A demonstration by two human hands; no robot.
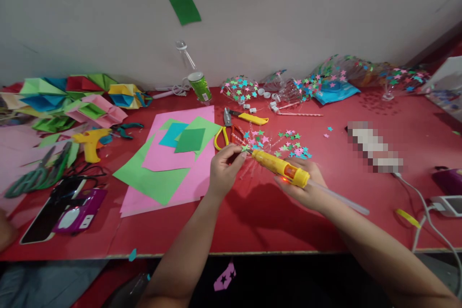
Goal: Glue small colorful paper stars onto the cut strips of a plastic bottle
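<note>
Two hands are at work over the red table (202, 238). With our left hand (226, 169) we pinch a small green star (245, 148) between thumb and fingertip. The star is out at the ends of our fingers, perhaps so that most of the hand stays away from heat. Our right hand (306, 190) curls around the yellow glue gun (267, 162), though we cannot see all of its fingers. We point the tip left, right by the star, likely so that glue can land on a small spot. We cannot tell if they touch. A long glue stick (342, 198) pokes out of the back, and a red light glows on the side.

Just past our hands lie loose stars (290, 147), pink, blue and green, maybe kept close so we can pick them up easily. The pliers (227, 125) and the cutter (252, 119) lie beyond our left hand, which seems to keep them near but out of the way. To the left, small green and blue papers (189, 140) sit on top of bigger pink sheets (202, 173), probably so that none gets lost.
</note>
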